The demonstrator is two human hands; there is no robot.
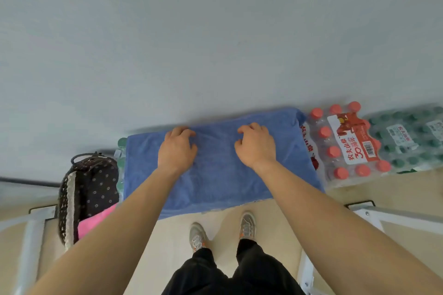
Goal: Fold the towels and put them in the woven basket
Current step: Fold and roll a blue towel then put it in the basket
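Note:
A blue towel (215, 175) lies spread over packs of bottles against the wall, its front edge hanging toward me. My left hand (177, 148) rests on the towel's far left part with fingers curled at the far edge. My right hand (256, 143) rests on the far right part, fingers curled the same way. I cannot tell whether either hand pinches cloth or only presses it. To the left stands the woven basket (68, 199) with a dark dotted lining; a pink towel (96, 221) lies inside it.
A pack of red-capped bottles (347, 146) and a pack of green-capped bottles (407, 136) stand to the right of the towel. A green-capped bottle (121, 142) peeks out at its left. White metal frames (374, 213) flank my feet on the beige floor. A grey wall lies beyond.

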